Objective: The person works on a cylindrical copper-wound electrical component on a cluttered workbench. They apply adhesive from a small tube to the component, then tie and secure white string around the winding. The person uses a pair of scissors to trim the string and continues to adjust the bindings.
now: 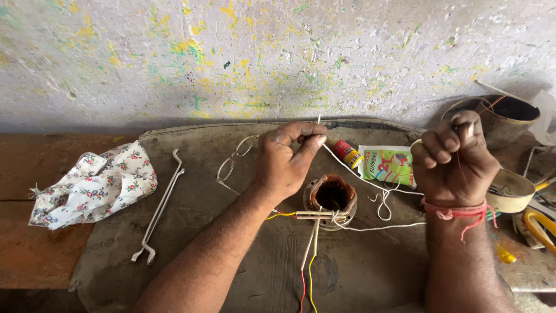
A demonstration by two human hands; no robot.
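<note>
Setting: paint-flecked pale wall behind a wooden worktop (35,255) covered by a worn grey mat (359,272).
Landmark: small round motor stator (330,198) with copper windings, standing on the mat between the two forearms.
Left hand (284,159): just above and left of the stator, thumb and forefinger pinched shut on a white string (370,184); a thin needle-like tip sticks up from the pinch.
Right hand (454,159): up and to the right of the stator, closed in a fist; a fine thread runs from it, though what else it grips I cannot tell. A red thread band circles the wrist.
String: runs from the left hand's pinch down to the right of the stator, knots there, and trails back to the stator's front.
Wires (310,261): white-sleeved red and yellow leads come off the stator's front edge toward the camera.
Beyond the stator: a small red-and-yellow tube (347,153) and a green sachet (389,164) lie just behind it to the right.
Left of the stator: wire-rimmed spectacles (231,159), then a long metal tool (159,208), then a floral cloth (95,185) farthest out.
Right of the stator: a dark round tin (501,119) behind the right hand, and a shallow bowl (512,191) beside it.
</note>
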